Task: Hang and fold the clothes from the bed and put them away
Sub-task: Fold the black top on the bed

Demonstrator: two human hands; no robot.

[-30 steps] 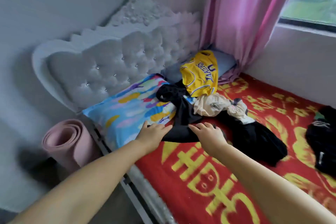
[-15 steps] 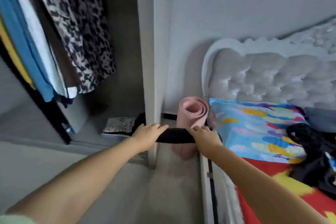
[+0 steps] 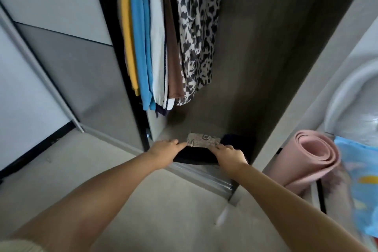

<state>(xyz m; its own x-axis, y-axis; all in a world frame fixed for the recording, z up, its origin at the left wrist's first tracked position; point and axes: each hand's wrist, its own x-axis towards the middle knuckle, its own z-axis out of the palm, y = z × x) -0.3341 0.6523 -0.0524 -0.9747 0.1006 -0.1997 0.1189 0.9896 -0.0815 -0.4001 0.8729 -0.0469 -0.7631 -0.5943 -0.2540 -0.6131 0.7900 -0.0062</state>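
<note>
**Black garment at the wardrobe floor**

Both hands are gripping a folded black garment [image 3: 195, 155] by its ends, left hand [image 3: 165, 150] and right hand [image 3: 227, 154] curled round it, holding it at the wardrobe [image 3: 266, 67] floor's front edge, just before a patterned cloth [image 3: 202, 141]. Shirts [image 3: 163, 37] are hanging above.
</note>
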